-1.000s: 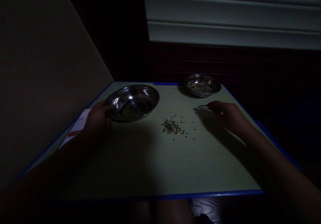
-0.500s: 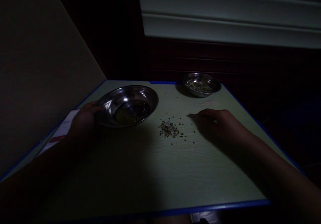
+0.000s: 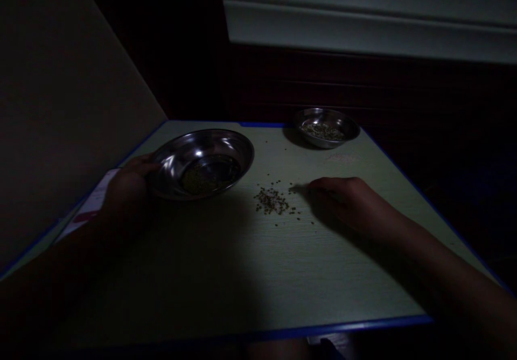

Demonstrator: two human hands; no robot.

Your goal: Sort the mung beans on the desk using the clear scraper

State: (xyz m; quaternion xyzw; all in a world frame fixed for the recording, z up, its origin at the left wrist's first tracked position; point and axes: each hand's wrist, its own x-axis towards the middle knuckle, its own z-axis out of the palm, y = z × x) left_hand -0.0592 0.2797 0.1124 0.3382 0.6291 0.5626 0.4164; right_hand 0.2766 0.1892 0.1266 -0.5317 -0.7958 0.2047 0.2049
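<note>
On the left, my left hand [image 3: 127,185] grips the rim of a shiny metal bowl [image 3: 238,158], which tilts and hangs a little above the table. Small green beans [image 3: 196,180] lie gathered in its lower left part. My right hand [image 3: 351,201] is closed, fingertips pinched on a slim metal tool that looks like tweezers [image 3: 299,188]; the dim light blurs it. Its tip points left, close to the edge of a loose pile of green beans mixed with white grains [image 3: 271,201] at mid-table. A few single beans lie around this pile.
A second metal bowl [image 3: 328,143] with mixed beans and white grains stands at the table's far right corner. Pale grains [image 3: 342,157] lie before it. Papers [image 3: 95,201] are under my left arm. The pale green table [image 3: 323,279] has a blue edge; a wall rises at left.
My right hand's tool tip has moved slightly left, nearer the pile. The bowl in my left hand has shifted slightly left. The whole view has tilted a little.
</note>
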